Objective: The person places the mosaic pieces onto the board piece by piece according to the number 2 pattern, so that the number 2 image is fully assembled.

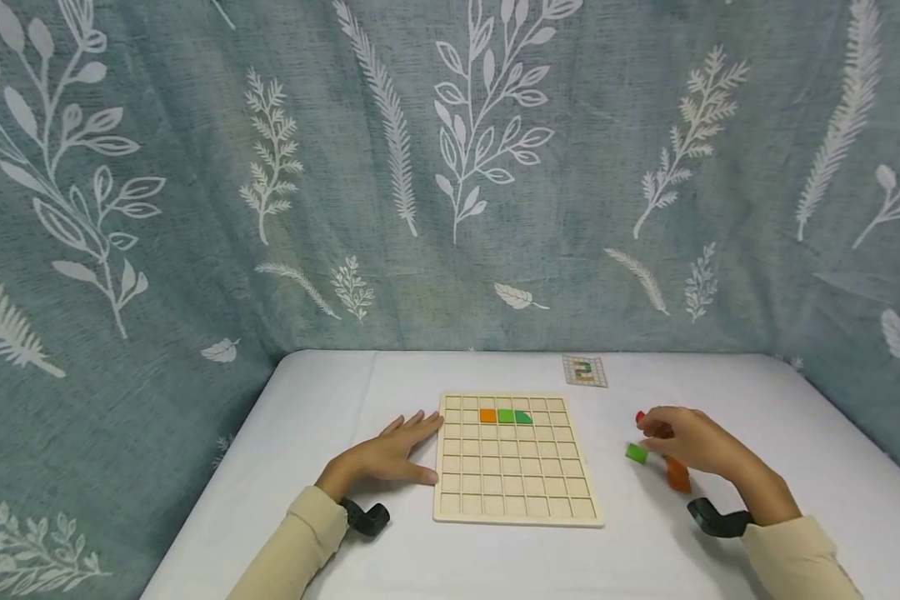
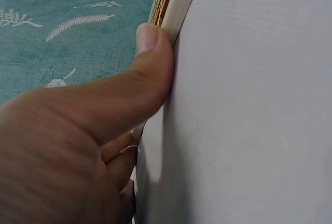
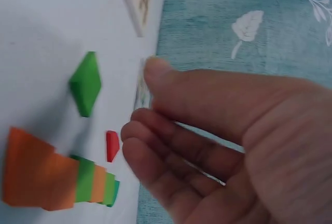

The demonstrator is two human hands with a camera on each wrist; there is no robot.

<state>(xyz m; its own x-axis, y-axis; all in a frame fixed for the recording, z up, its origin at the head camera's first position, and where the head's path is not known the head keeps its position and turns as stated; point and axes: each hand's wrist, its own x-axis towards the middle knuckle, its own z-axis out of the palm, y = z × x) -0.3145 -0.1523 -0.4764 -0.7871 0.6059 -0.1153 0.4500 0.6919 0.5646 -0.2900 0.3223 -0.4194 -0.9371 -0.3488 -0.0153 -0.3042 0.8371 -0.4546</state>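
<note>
A cream grid board (image 1: pixel 513 483) lies flat in the middle of the table. Three pieces sit in one of its upper rows: an orange square (image 1: pixel 488 416), a green square (image 1: pixel 506 416) and a dark green piece with a curved side (image 1: pixel 523 417). My left hand (image 1: pixel 390 454) rests against the board's left edge, fingers stretched and thumb at the rim. Over loose blocks on the right is my right hand (image 1: pixel 686 437), fingers loosely bent, nothing between thumb and fingertips. Near it are a green block (image 3: pixel 86 85), a red block (image 3: pixel 112 146) and a row of orange and green blocks (image 3: pixel 31 169).
A small card (image 1: pixel 585 372) with a coloured grid pattern lies beyond the board's far right corner. White cloth covers the table (image 1: pixel 330 533). Behind it and along the sides hangs a grey-green curtain (image 1: pixel 450 292) printed with white leaves.
</note>
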